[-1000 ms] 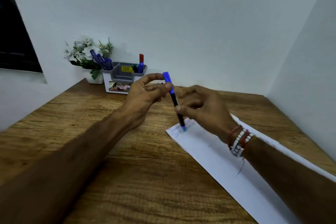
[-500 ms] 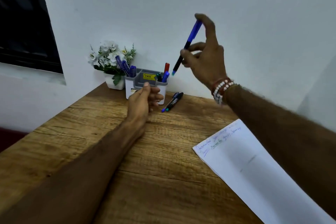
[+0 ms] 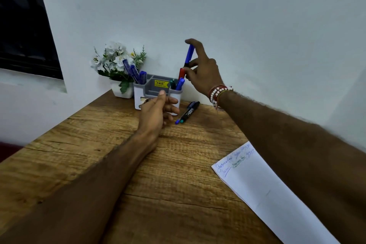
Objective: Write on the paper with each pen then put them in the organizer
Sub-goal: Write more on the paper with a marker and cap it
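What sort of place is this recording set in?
Probably a home or small-office study corner: a wood-grain desk against plain white walls, a pen organizer beside a small pot of flowers, and a sheet of paper with handwriting. The right hand holds a blue pen.

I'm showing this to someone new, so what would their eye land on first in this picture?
First the right hand, raised and pinching a blue-capped pen nearly upright just above the organizer at the desk's back edge. Next the left hand, loosely curled in front of the organizer, with two pens lying on the wooden desk beside it. At lower right, a white paper carries a few handwritten lines.
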